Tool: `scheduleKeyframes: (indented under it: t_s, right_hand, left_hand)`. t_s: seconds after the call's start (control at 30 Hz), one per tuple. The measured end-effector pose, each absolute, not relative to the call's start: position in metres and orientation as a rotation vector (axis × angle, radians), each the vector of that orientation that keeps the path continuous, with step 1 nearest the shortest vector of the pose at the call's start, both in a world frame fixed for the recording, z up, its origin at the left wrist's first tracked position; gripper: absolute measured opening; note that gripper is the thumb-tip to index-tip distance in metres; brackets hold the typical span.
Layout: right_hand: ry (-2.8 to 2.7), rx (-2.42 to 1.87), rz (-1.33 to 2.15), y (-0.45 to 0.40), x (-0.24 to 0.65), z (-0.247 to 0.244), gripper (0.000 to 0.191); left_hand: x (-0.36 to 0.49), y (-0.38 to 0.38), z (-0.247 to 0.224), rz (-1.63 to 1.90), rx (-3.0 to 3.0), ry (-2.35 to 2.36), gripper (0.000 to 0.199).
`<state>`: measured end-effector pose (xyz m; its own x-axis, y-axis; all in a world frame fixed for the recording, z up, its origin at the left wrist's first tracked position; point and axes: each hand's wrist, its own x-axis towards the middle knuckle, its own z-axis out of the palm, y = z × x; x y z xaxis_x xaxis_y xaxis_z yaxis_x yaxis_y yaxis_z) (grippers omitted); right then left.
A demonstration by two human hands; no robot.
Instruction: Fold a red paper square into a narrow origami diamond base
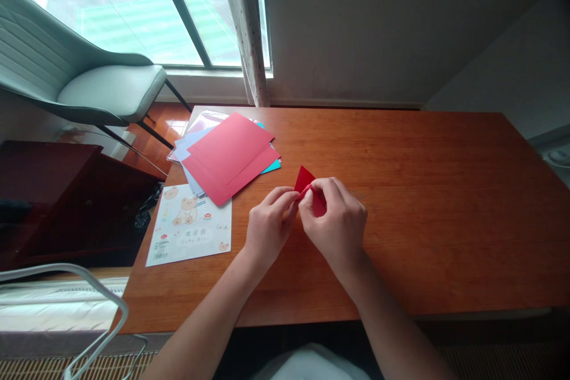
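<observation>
A small piece of folded red paper (304, 177) is held between my two hands, above the middle of the wooden table. My left hand (272, 219) pinches its left side between thumb and fingers. On the other side, my right hand (335, 214) grips the paper with thumb and forefinger, close to the left fingertips. One pointed corner of the paper sticks up beyond the fingers, and a darker red part shows under the right hand. The fingers cover most of the folds.
Left of my hands lies a stack of coloured paper sheets (231, 154), red on top. A white bear-printed sheet (191, 231) overlaps it in front. The wooden table (436, 208) extends right. Beyond its left edge stand a chair (111, 92) and a white curved tube (120, 306).
</observation>
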<state>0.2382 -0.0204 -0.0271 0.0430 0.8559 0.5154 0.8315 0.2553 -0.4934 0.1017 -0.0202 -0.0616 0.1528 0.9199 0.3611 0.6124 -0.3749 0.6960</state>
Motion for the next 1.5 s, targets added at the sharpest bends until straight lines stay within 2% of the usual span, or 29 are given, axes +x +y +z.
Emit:
scheduleKeyframes:
  t_s: [0.43, 0.83, 0.9, 1.07, 1.17, 1.5]
  right_hand:
    - [-1.729, -1.557, 0.108, -0.018, 0.235, -0.021, 0.008]
    - [-1.881, -1.415, 0.396, -0.023, 0.259, -0.033, 0.005]
    - [-1.85, -1.415, 0.4, -0.022, 0.259, -0.031, 0.005]
    - [-1.792, -1.421, 0.418, -0.021, 0.254, -0.027, 0.006]
    - [-1.759, -1.422, 0.448, -0.022, 0.251, -0.026, 0.005]
    - [-1.721, -1.349, 0.527, -0.023, 0.251, -0.023, 0.007]
  left_hand:
    - [0.101, -0.02, -0.061, 1.084, 2.065, 1.471, 0.015]
    - [0.101, -0.019, -0.061, 1.185, 1.904, 1.375, 0.013]
    - [0.102, -0.02, -0.059, 1.196, 1.884, 1.317, 0.019]
    - [0.104, -0.021, -0.058, 1.163, 1.894, 1.272, 0.05]
    - [0.104, -0.02, -0.059, 1.155, 1.873, 1.271, 0.056]
    - [0.103, -0.017, -0.061, 1.226, 1.855, 1.229, 0.044]
